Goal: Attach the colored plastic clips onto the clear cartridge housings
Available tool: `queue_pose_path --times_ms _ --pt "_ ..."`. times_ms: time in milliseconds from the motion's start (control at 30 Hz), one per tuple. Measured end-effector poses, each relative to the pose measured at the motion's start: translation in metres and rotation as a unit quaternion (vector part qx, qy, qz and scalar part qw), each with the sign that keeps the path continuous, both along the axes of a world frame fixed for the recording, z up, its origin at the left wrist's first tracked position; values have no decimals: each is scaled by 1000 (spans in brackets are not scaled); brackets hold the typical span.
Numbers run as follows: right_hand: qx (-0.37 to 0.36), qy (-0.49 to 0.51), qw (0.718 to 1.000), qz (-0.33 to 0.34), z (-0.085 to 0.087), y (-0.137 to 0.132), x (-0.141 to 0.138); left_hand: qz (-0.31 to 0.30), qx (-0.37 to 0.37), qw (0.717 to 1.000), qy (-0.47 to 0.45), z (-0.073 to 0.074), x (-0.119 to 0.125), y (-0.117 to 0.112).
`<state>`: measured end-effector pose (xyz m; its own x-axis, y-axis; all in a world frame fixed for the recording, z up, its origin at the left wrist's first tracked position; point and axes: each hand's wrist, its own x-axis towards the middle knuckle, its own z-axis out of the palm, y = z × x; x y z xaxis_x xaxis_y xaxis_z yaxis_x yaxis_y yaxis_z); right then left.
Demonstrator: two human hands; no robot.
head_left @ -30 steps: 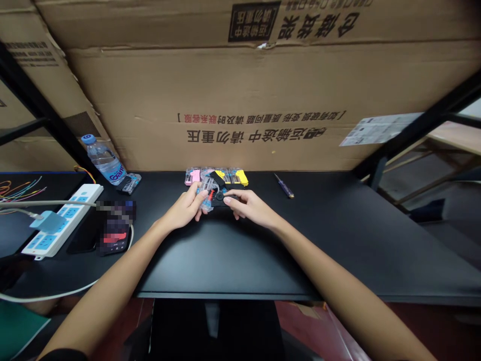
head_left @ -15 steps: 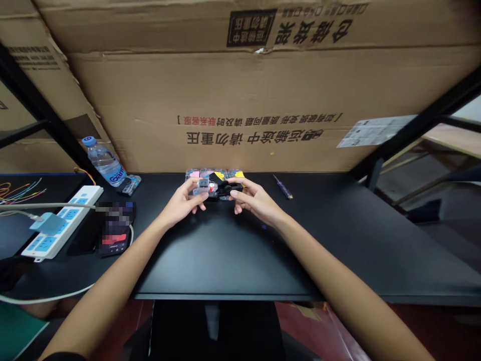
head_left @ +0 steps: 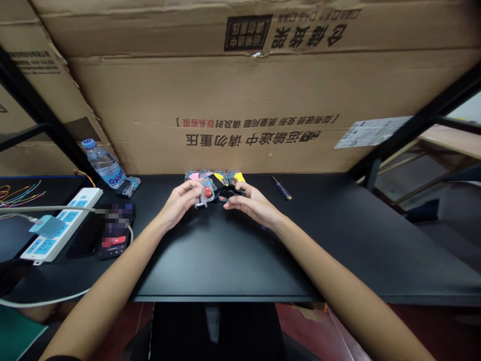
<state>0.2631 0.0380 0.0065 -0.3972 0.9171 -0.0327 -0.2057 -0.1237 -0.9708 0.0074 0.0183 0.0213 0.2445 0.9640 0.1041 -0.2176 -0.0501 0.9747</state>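
Over the far part of the black desk, my left hand (head_left: 181, 201) pinches a small clear plastic device (head_left: 206, 194) with red and dark parts inside. My right hand (head_left: 254, 203) grips a black plastic piece (head_left: 228, 192) just right of it. Whether the black piece is joined to the clear device, I cannot tell. Right behind my hands, several similar clear modules stand in a row against the cardboard, with a pink label (head_left: 193, 176) and a yellow label (head_left: 239, 177) among them.
A screwdriver (head_left: 281, 188) lies to the right. On the left are a water bottle (head_left: 104, 163), another clear module (head_left: 129, 187), a power strip (head_left: 62, 225) with cables and a phone (head_left: 114, 233). A large cardboard sheet (head_left: 240, 90) closes off the back.
The clear device has turned in my left hand, and its grey square face no longer shows. My left fingers now hold it from above. The right hand has shifted its grip slightly.
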Motion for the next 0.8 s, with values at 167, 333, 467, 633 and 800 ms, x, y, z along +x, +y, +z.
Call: queue_pose_path --times_ms 167,333,467,633,800 --pt "-8 -25 999 30 2 -3 -1 4 22 999 27 -10 0 4" --pt "-7 -49 998 26 0 -4 -4 -12 -6 1000 18 -13 0 5" --pt "12 -51 998 16 3 -6 -6 -12 -27 999 14 -13 1 3" --pt "-9 5 1000 19 5 -7 -7 -8 -39 999 21 -15 2 2" --pt "48 -64 997 22 -5 -5 -9 -7 -49 998 32 -15 4 0"
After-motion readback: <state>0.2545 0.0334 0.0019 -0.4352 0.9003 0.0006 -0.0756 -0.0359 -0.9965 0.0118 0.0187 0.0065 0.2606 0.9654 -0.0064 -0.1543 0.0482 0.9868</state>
